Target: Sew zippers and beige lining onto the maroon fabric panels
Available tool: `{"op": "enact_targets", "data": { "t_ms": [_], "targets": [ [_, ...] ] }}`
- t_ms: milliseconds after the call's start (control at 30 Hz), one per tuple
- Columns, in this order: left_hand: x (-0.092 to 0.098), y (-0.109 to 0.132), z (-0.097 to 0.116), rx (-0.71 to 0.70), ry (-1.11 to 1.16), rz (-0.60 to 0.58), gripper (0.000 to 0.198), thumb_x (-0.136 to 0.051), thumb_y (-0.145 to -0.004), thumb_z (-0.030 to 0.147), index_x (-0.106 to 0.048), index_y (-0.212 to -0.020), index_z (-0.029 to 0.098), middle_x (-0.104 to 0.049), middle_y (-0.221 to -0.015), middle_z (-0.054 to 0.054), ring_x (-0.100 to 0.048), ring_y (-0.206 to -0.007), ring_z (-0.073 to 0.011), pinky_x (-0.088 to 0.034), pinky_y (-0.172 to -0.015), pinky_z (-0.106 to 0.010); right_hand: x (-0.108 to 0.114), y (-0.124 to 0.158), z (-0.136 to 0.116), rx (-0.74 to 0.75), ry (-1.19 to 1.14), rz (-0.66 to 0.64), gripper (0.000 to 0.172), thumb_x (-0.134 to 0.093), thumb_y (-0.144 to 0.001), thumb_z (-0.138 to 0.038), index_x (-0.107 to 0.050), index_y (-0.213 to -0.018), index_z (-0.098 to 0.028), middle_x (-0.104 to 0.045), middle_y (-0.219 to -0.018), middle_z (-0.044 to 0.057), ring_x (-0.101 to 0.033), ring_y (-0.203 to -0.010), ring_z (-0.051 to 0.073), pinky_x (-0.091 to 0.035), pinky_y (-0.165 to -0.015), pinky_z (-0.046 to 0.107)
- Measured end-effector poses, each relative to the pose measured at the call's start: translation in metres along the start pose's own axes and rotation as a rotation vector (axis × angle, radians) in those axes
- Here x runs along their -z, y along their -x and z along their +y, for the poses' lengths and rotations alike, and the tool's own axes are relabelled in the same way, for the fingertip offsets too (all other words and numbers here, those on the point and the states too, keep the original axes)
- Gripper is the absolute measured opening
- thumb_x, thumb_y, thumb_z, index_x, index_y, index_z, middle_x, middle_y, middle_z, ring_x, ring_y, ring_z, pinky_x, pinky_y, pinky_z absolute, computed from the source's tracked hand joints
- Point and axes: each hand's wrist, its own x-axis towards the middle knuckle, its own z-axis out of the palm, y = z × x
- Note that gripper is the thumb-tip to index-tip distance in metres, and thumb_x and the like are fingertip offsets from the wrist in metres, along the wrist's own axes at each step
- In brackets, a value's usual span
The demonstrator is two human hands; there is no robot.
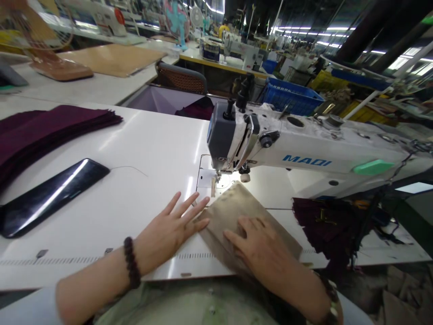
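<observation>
A folded piece of tan-brown fabric (233, 207) lies on the white sewing table (162, 149), one corner pointing toward the needle area of the sewing machine (324, 149). My right hand (260, 243) rests on top of the fabric, fingers partly curled against it; whether they pinch the cloth is unclear. Fingers spread, my left hand (172, 225) lies to the left, its thumb at the fabric's left edge. Between the left fingertips and the presser foot (218, 177) a small light strip (213, 187) shows. The fabric's lower part hangs over the table's front edge.
On the left are a dark glossy case (54, 198) with a loose thread and a stack of maroon fabric (50, 131). More maroon cloth (324, 225) lies right, under the machine arm. Behind stand a blue crate (291, 97) and a chair back (182, 79).
</observation>
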Motion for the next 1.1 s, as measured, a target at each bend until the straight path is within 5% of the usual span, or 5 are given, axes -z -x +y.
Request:
{"op": "enact_targets", "data": {
  "t_ms": [133,300,667,933,1100],
  "targets": [
    [-0.003,-0.046,-0.014,-0.047,-0.061,0.035,0.038,-0.049,-0.086,0.019,-0.048,-0.125,0.023,-0.034,-0.14,-0.008,-0.026,-0.129,-0.0297,-0.015,-0.106,-0.053,-0.003,-0.018,0.006,0.026,-0.119,0.063,0.037,-0.046,-0.087,-0.032,-0.047,-0.12,-0.015,-0.027,-0.142,0.009,-0.021,-0.13,0.026,-0.017,-0.105,0.053],
    [-0.011,-0.063,-0.012,-0.071,0.017,0.026,0.03,-0.041,-0.089,0.013,-0.052,-0.117,0.013,-0.057,-0.112,-0.008,-0.046,-0.109,-0.0228,-0.026,-0.104,-0.043,-0.019,-0.029,0.007,-0.096,-0.215,0.132,0.052,-0.043,-0.089,-0.034,-0.028,-0.137,-0.021,-0.034,-0.139,0.007,-0.026,-0.128,0.023,-0.016,-0.106,0.054],
    [-0.017,-0.072,-0.005,0.123,-0.01,0.08,0.044,-0.058,-0.082,0.031,-0.05,-0.116,0.004,-0.054,-0.116,-0.017,-0.045,-0.114,-0.0292,-0.031,-0.101,-0.045,-0.028,-0.049,0.012,-0.191,-0.199,0.113,0.046,-0.033,-0.092,-0.029,-0.028,-0.137,-0.024,-0.018,-0.145,0.006,-0.015,-0.133,0.028,-0.014,-0.101,0.062],
    [-0.027,-0.086,-0.027,0.109,0.003,0.127,0.034,-0.056,-0.084,0.027,-0.054,-0.108,0.003,-0.055,-0.113,-0.018,-0.047,-0.112,-0.0292,-0.034,-0.099,-0.044,-0.023,-0.071,0.018,-0.237,-0.272,0.121,0.048,-0.032,-0.09,-0.026,-0.027,-0.137,-0.022,-0.021,-0.144,0.005,-0.017,-0.132,0.024,-0.01,-0.102,0.061],
    [-0.012,-0.077,-0.023,0.088,0.063,0.121,0.021,-0.057,-0.083,0.021,-0.058,-0.1,0.007,-0.057,-0.106,-0.013,-0.051,-0.104,-0.0261,-0.039,-0.094,-0.042,-0.021,-0.069,0.02,-0.212,-0.282,0.151,0.048,-0.032,-0.089,-0.021,-0.027,-0.137,-0.02,-0.022,-0.144,0.006,-0.02,-0.132,0.022,-0.014,-0.103,0.059]
  ]
}}
